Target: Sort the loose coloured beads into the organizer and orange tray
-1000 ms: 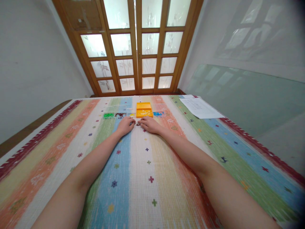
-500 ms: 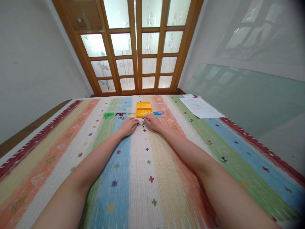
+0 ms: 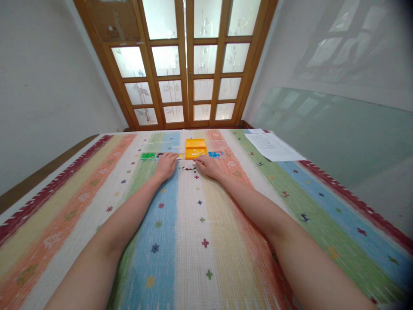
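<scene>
Looking down along two bare forearms, we see both hands far out on a striped cloth (image 3: 193, 241). The left hand (image 3: 166, 165) lies palm down. The right hand (image 3: 209, 166) lies palm down near it, fingertips close to the front edge of an orange tray (image 3: 195, 146). We cannot tell whether either hand pinches anything. A few small dark pieces (image 3: 189, 168) lie loose on the cloth between the hands. Green pieces (image 3: 148, 155) sit left of the left hand, and blue pieces (image 3: 214, 153) sit right of the tray. A sheet of paper (image 3: 272, 146) lies well apart to the right.
</scene>
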The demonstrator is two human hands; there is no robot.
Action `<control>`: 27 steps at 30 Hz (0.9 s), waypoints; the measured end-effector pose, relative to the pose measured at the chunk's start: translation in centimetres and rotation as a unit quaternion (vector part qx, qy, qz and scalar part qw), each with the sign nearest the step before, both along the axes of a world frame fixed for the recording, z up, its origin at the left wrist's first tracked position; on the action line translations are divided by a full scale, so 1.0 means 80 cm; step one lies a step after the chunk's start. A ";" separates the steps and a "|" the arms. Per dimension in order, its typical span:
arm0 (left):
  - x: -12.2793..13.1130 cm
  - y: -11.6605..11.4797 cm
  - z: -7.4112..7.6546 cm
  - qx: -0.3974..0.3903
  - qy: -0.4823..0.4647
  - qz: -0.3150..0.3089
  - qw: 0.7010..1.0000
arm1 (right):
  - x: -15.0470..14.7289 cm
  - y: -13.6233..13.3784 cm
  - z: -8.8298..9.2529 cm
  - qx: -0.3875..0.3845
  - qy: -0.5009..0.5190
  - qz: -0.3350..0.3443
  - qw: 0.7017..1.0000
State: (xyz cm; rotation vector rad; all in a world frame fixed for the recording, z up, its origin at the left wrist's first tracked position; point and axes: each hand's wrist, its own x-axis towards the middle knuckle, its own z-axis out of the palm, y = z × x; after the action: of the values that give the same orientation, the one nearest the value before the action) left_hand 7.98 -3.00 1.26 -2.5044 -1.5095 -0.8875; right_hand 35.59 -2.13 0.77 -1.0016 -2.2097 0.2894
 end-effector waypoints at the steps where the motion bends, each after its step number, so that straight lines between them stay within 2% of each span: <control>1: -0.011 0.004 0.002 0.006 -0.018 0.037 0.999 | 0.001 0.000 0.001 -0.001 -0.003 -0.001 1.000; 5: -0.060 0.019 0.003 0.015 -0.090 0.194 0.977 | 0.003 -0.001 0.005 -0.004 -0.014 -0.005 1.000; 7: -0.079 0.023 0.000 0.011 -0.116 0.254 0.960 | 0.003 -0.002 0.006 -0.006 -0.017 -0.006 1.000; 9: -0.090 0.025 -0.006 -0.003 -0.120 0.280 0.952 | 0.002 -0.002 0.006 -0.007 -0.018 -0.004 1.000; 13: -0.087 0.024 -0.011 -0.014 -0.086 0.276 0.957 | 0.002 -0.002 0.006 -0.003 -0.015 0.000 1.000; 16: -0.068 0.019 -0.007 0.008 -0.066 0.217 0.974 | 0.002 -0.002 0.005 -0.004 -0.011 0.004 1.000; 19: -0.040 0.007 0.003 0.007 -0.021 0.065 0.998 | 0.002 -0.003 0.005 -0.003 -0.006 0.005 1.000; 22: -0.011 -0.007 0.012 0.009 0.039 -0.065 0.997 | 0.002 -0.003 0.006 -0.003 -0.005 0.001 1.000; 24: 0.003 -0.016 0.017 0.009 0.066 -0.112 0.991 | 0.002 -0.003 0.006 -0.003 -0.004 0.003 1.000; 27: 0.012 -0.023 0.020 -0.010 0.096 -0.150 0.984 | 0.002 -0.003 0.006 -0.003 -0.004 0.005 1.000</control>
State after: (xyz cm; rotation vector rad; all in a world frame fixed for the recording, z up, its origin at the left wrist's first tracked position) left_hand 8.97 -4.84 2.83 -2.7862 -1.1105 -0.6401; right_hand 35.76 -2.40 1.28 -0.9962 -2.2239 0.2974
